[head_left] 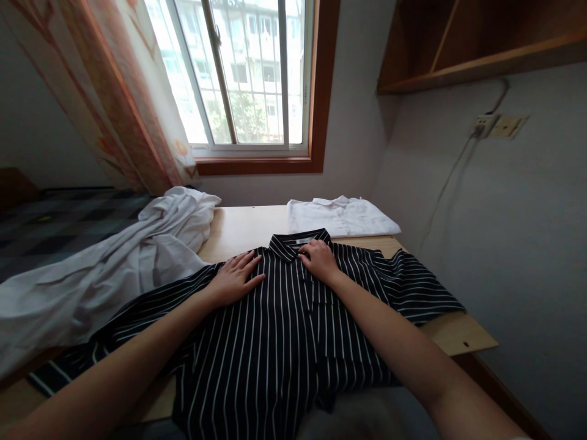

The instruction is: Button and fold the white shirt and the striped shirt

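Note:
A black shirt with white stripes [257, 342] lies front up on the wooden table, its collar [284, 245] pointing away from me and its sleeves out to both sides. My left hand [236, 278] rests flat on the shirt's left shoulder area, fingers spread. At the collar's right side, my right hand [318, 260] has its fingers bent and closed on the fabric near the neck opening. Part of the collar is covered by those fingers. The lower hem hangs over the near table edge, and my forearms hide parts of both sleeves.
A folded white shirt [342, 217] lies at the table's far right. Crumpled white clothing [151, 250] is heaped on the left, beside a dark checked bedspread [92, 217]. The wooden table [247, 223] stands near a wall with a cord [443, 192].

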Motion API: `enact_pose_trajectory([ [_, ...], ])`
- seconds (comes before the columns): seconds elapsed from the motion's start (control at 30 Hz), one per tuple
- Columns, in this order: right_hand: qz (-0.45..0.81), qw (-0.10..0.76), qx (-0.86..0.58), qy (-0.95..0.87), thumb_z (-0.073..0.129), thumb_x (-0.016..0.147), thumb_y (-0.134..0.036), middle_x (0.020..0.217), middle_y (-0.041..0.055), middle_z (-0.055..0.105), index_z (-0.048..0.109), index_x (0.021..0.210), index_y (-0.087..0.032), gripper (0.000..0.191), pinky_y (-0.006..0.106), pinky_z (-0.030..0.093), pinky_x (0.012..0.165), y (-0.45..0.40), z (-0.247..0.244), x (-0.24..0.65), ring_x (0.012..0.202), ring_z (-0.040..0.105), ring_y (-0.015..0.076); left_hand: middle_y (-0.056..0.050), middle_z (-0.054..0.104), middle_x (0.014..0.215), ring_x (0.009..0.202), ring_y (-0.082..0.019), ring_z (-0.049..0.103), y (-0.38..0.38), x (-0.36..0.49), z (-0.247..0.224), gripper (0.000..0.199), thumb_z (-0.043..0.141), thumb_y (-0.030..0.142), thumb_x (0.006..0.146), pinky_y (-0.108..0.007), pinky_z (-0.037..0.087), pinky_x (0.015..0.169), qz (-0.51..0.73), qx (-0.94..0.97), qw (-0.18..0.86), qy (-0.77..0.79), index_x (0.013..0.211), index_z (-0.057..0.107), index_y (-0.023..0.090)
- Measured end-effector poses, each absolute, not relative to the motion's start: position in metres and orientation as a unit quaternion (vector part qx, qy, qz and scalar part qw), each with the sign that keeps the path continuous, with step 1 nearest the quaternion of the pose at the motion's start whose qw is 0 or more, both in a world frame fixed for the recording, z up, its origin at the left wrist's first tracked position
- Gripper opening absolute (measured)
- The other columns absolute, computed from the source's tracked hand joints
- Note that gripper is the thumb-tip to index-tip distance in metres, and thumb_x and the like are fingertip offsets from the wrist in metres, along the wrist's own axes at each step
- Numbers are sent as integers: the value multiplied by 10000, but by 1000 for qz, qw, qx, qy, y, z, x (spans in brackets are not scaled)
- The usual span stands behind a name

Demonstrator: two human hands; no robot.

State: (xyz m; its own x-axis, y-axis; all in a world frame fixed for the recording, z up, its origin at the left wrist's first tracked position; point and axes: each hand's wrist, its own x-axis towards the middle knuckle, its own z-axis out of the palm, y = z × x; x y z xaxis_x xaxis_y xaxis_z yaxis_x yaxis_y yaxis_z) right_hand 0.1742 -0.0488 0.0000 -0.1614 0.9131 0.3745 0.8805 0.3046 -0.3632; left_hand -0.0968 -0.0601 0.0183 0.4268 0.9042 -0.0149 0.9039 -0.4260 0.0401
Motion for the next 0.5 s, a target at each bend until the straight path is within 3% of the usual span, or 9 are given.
enact_pose_trajectory([
  [0.13,27,265,-588,-764,611,909,-279,1068,92,650,731,1012,-198,177,377,417,923,-49,0,173,1049,530,252,-161,306,1586,1456,-326,280,-58,-75,28,706,337,550,951,-475,207,1180,23,826,-33,562,1513,346,122],
  [0.23,21,266,-588,-764,609,911,-291,1062,91,656,739,1012,-200,188,373,418,933,-48,-2,172,1045,536,248,-157,360,1561,1453,-290,293,-55,-44,27,593,342,401,970,-436,186,1200,82,854,-71,508,1474,398,93],
  [0.37,32,273,-576,-770,563,923,-245,1066,99,665,731,1061,-191,224,347,421,960,-47,-1,177,1038,564,228,-88,430,1532,1442,-220,329,-54,-6,10,513,331,318,971,-399,219,1203,118,903,-26,412,1449,438,169],
  [0.5,50,331,-576,-746,448,888,-62,1134,95,663,688,1165,-168,381,274,431,967,-39,14,206,1071,590,183,-78,350,1578,1470,-225,275,-57,4,-2,534,318,389,989,-400,198,1206,90,900,29,425,1470,421,180],
])
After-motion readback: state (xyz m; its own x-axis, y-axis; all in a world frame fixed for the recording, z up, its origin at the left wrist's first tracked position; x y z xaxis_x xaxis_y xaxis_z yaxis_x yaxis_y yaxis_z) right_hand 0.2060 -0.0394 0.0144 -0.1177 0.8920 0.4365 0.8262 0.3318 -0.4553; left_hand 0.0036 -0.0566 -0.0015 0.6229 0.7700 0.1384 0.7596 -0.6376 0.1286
